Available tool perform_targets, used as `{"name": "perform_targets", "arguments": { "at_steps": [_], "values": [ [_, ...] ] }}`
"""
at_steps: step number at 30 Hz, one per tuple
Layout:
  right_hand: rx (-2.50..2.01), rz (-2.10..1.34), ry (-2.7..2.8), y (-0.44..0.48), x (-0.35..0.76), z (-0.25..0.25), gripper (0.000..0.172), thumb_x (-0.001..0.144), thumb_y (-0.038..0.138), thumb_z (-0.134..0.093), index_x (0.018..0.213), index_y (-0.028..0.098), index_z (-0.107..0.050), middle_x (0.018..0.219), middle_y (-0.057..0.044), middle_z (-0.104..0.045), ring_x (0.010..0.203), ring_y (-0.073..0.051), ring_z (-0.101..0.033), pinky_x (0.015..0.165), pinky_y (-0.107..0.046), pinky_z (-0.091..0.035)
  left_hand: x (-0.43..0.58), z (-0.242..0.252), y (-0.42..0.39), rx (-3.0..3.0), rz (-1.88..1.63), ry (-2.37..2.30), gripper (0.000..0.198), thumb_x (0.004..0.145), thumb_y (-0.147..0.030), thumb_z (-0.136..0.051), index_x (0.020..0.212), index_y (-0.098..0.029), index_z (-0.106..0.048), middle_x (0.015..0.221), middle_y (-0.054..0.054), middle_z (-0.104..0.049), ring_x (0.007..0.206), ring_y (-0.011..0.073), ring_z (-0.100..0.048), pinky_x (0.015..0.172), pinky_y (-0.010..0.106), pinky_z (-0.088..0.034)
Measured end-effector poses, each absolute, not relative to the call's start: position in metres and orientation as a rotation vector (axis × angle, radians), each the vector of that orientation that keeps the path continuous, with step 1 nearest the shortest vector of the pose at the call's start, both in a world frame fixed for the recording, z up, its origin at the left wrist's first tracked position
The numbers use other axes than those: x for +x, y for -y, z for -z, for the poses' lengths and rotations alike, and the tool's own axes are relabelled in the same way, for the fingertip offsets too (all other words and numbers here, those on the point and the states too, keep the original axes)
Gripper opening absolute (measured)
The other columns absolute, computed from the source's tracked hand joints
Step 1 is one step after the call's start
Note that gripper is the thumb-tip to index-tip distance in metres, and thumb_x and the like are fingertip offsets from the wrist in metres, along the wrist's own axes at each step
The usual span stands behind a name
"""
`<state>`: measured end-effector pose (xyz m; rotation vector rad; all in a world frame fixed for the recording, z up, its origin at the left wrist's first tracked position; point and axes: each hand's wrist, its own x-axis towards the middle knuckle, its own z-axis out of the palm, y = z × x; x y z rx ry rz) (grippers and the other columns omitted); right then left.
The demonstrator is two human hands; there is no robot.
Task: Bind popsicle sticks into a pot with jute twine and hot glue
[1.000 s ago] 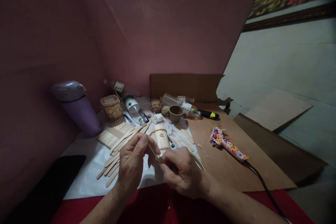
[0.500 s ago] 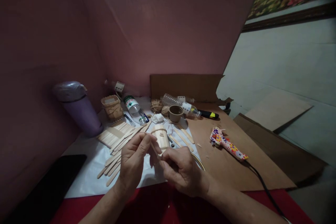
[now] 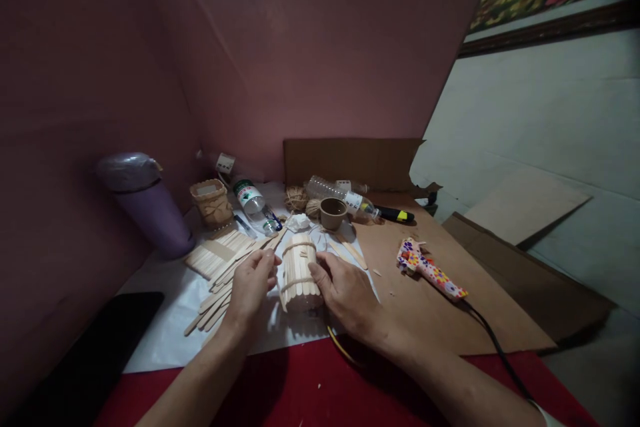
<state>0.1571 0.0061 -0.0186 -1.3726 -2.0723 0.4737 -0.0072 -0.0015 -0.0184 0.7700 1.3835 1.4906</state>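
My right hand (image 3: pixel 347 290) grips the far right side of a cylinder covered in craft sticks (image 3: pixel 301 273), thumb on top. Two bands of twine ring this cylinder, and clear plastic shows at its near end. At its left, my left hand (image 3: pixel 253 283) is closed in a pinch at a thin craft stick (image 3: pixel 281 295), which runs along the cylinder's left edge. Whether that stick touches the cylinder I cannot tell. Loose craft sticks (image 3: pixel 216 310) lie fanned out left of my left hand, beside a banded bundle of craft sticks (image 3: pixel 217 255).
A floral glue gun (image 3: pixel 430 270) with a black cord lies on cardboard (image 3: pixel 480 320) at the right. Behind stand a small brown cup (image 3: pixel 333 215), plastic bottles (image 3: pixel 250 199), twine balls (image 3: pixel 296 199), a utility knife (image 3: pixel 397 215) and a woven-looking pot (image 3: pixel 212 203). A purple tumbler (image 3: pixel 155 213) is at left.
Both hands were together on a thin stick. My right hand has let go of it and taken hold of the stick-covered cylinder, now nearer me. My left hand stays at the left, pinching.
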Motion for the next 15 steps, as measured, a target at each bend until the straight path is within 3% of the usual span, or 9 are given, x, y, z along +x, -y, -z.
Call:
{"name": "perform_targets", "arguments": {
  "at_steps": [3,8,11,15],
  "values": [
    [-1.248,-0.544,2.052,-0.0029,0.1568,0.0186,0.028,0.098,0.037,-0.044,0.110,0.018,-0.062,0.101,-0.011,-0.071,0.094,-0.028,-0.066,0.076,-0.038,-0.047,-0.0025,0.0144,0.0042,0.663,-1.466,-1.255,0.036,0.058,-0.047,-0.075,0.069,-0.017,-0.061,0.064,0.000,-0.059,0.058,0.0150,-0.055,0.055,0.027,-0.046],
    [-1.118,-0.551,1.975,-0.0025,0.1576,0.0218,0.028,0.096,0.034,-0.049,0.119,0.019,-0.056,0.109,-0.010,-0.069,0.099,-0.026,-0.064,0.082,-0.039,-0.049,-0.0039,0.0117,0.0059,0.763,-1.565,-1.299,0.039,0.060,-0.048,-0.077,0.078,-0.014,-0.069,0.082,0.006,-0.065,0.084,0.0210,-0.060,0.061,0.026,-0.049],
    [-1.072,-0.574,1.932,-0.0024,0.1573,0.0228,0.028,0.095,0.033,-0.050,0.119,0.020,-0.055,0.110,-0.010,-0.068,0.098,-0.025,-0.063,0.083,-0.039,-0.049,-0.0049,0.0113,0.0072,0.794,-1.607,-1.225,0.038,0.066,-0.048,-0.075,0.084,-0.015,-0.071,0.088,0.006,-0.067,0.083,0.0202,-0.061,0.071,0.031,-0.053],
    [-1.050,-0.581,1.906,-0.0012,0.1568,0.0210,0.025,0.094,0.029,-0.053,0.117,0.021,-0.055,0.106,-0.008,-0.068,0.096,-0.024,-0.063,0.079,-0.036,-0.050,-0.0033,0.0094,0.0081,0.803,-1.646,-1.144,0.030,0.071,-0.044,-0.074,0.075,-0.014,-0.070,0.102,0.008,-0.068,0.083,0.0189,-0.063,0.076,0.034,-0.054]
  ]
}}
